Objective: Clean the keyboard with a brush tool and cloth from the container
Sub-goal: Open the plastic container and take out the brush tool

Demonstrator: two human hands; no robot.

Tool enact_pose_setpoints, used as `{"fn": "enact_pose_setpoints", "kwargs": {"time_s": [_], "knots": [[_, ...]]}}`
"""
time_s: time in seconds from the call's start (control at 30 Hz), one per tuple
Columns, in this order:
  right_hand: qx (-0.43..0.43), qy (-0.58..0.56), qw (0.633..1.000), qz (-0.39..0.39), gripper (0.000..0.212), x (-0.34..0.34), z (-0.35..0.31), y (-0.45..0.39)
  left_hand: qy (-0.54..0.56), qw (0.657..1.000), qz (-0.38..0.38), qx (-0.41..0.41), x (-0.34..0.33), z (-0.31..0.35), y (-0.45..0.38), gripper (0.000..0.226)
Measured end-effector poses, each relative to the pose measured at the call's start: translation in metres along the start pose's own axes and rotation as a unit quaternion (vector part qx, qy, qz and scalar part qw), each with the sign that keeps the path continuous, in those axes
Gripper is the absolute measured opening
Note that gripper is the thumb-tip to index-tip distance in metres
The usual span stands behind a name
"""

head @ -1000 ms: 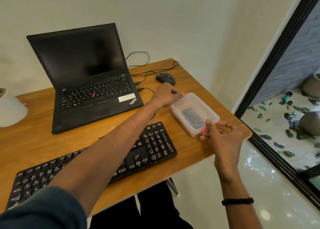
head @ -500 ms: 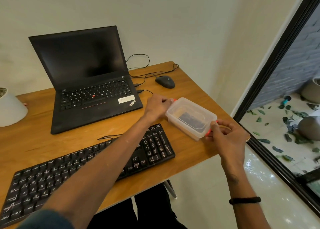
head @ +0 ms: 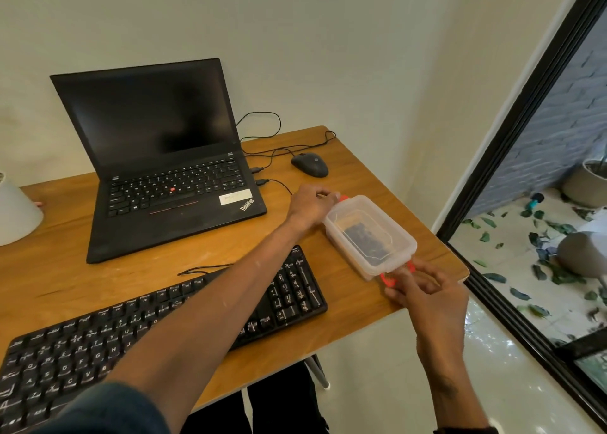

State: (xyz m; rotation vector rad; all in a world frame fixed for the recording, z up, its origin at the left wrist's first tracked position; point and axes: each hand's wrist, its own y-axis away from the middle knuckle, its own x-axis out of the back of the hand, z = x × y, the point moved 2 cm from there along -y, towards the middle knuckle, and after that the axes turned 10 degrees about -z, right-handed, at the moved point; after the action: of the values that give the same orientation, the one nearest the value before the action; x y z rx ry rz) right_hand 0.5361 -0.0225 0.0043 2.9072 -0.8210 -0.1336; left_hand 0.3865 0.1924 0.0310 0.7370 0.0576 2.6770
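While lid stays clipped, I note keyboard [head: 157,331] on surface [head: 65,269] at left, untouched. Left hand [head: 308,203] curls round far end of clear container [head: 369,236]; right hand [head: 423,289] pinches near red clip [head: 389,279]. Advice: brace box flat, pry clip outward gently, avoid shoving it off edge.

Wooden table [head: 65,263], open laptop [head: 170,184], black keyboard [head: 131,331], mouse [head: 309,164], clear container [head: 369,236], white object [head: 16,213] at left edge

Desk [head: 65,269]: keyboard [head: 164,328] nearest me; laptop [head: 164,171] behind it; mouse [head: 309,164] right of laptop; container [head: 369,236] right of keyboard, between my left hand [head: 310,203] and right hand [head: 423,289].
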Motion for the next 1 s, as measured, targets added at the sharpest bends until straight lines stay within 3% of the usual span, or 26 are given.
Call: {"fn": "enact_pose_setpoints", "kwargs": {"time_s": [0.17,0.27,0.37,0.5,0.63,0.83,1.0], "knots": [[0.035,0.140,0.988,0.049,0.045,0.008,0.000,0.005,-0.019,1.000,0.002,-0.015,-0.004,0.005,0.003,0.035],[0.065,0.178,0.980,0.061,0.034,0.006,-0.009,0.003,-0.080,0.996,-0.026,-0.017,0.000,0.009,0.008,0.038],[0.058,0.123,0.990,0.044,0.020,0.002,-0.011,0.004,-0.105,0.993,-0.044,-0.012,0.003,0.013,0.009,0.036],[0.037,0.003,0.998,0.051,0.025,-0.003,-0.021,0.012,-0.067,0.997,-0.044,-0.013,0.006,0.015,0.013,0.033],[0.058,-0.039,0.997,0.038,0.022,-0.015,-0.043,0.015,-0.025,0.998,0.000,-0.051,0.018,0.025,0.023,0.030],[0.129,0.018,0.991,0.009,0.018,-0.042,-0.096,-0.027,0.070,0.986,0.099,-0.117,0.066,0.044,0.032,0.024],[0.127,0.048,0.986,-0.093,0.021,-0.068,-0.126,-0.092,0.132,0.970,0.157,-0.128,0.093,0.042,0.022,0.018]]}}
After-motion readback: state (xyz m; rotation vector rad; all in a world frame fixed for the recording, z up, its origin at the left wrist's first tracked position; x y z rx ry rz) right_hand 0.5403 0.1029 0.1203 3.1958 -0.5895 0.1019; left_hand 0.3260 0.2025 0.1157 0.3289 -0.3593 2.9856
